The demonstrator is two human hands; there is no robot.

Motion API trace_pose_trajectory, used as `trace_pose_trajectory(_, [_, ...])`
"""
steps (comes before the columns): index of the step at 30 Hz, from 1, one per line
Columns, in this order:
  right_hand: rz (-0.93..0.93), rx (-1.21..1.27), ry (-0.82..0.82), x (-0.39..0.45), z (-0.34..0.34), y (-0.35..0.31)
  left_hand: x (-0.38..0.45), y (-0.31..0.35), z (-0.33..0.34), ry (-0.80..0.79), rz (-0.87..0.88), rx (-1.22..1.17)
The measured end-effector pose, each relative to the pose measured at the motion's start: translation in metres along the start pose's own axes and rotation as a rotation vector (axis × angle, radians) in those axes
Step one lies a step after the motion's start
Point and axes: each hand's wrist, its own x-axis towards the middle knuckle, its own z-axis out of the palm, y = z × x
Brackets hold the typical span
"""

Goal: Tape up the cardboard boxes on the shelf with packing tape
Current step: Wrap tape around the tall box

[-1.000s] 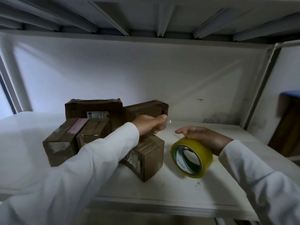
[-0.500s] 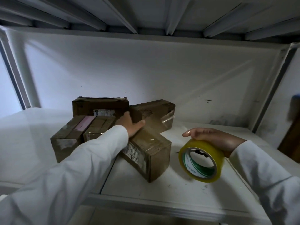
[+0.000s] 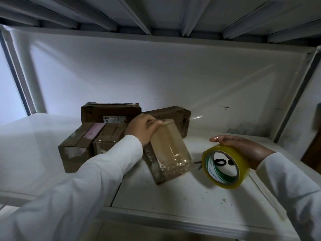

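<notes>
Your left hand [image 3: 144, 129] curls over the far top edge of the front box [image 3: 167, 150], gripping it and tipping it up on the shelf [image 3: 173, 202]. Your right hand [image 3: 243, 150] lies over the tape roll [image 3: 225, 166], fingers fairly straight along its top, thumb hidden. Both sleeves are white.

That box stands tilted near the middle, its glossy, tape-wrapped face turned toward you. At 3 o'clock from it the yellow-tinted roll stands on edge, green print inside its core, close by but apart.

At 9 o'clock sit two taped boxes side by side [image 3: 78, 146] [image 3: 109, 138], just beside your left wrist. At 11 o'clock a wider labelled box [image 3: 111, 111] stands behind; at 1 o'clock another box [image 3: 175, 117] trails loose clear tape.
</notes>
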Motion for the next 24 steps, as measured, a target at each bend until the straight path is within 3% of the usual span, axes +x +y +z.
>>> trace_pose_trajectory(4, [-0.018,0.066,0.017,0.003,0.003,-0.003,-0.016,0.021,0.008,0.001,0.482,0.047])
trace_pose_trajectory(7, [-0.017,0.076,0.032,0.002,0.000,-0.002,-0.018,0.013,0.005,-0.169,0.585,0.099])
trace_pose_trajectory(10, [-0.013,0.072,0.040,0.000,-0.004,0.001,-0.015,-0.017,0.002,-0.210,0.656,0.185])
trace_pose_trajectory(14, [-0.003,0.035,0.030,0.002,-0.003,0.005,-0.025,-0.040,-0.017,-0.161,0.514,0.141])
trace_pose_trajectory(17, [-0.030,0.041,0.018,0.006,0.002,0.003,-0.034,-0.014,-0.022,-0.124,0.143,0.063])
trace_pose_trajectory(19, [-0.040,0.051,0.008,0.008,0.007,-0.001,-0.029,0.007,-0.021,-0.247,-0.089,0.137])
trace_pose_trajectory(22, [-0.043,0.040,-0.014,0.009,0.010,-0.006,-0.021,0.022,-0.025,-0.529,-0.057,0.401])
trace_pose_trajectory(24, [-0.045,0.043,-0.018,0.009,0.011,-0.009,-0.017,0.021,-0.030,-0.637,0.010,0.398])
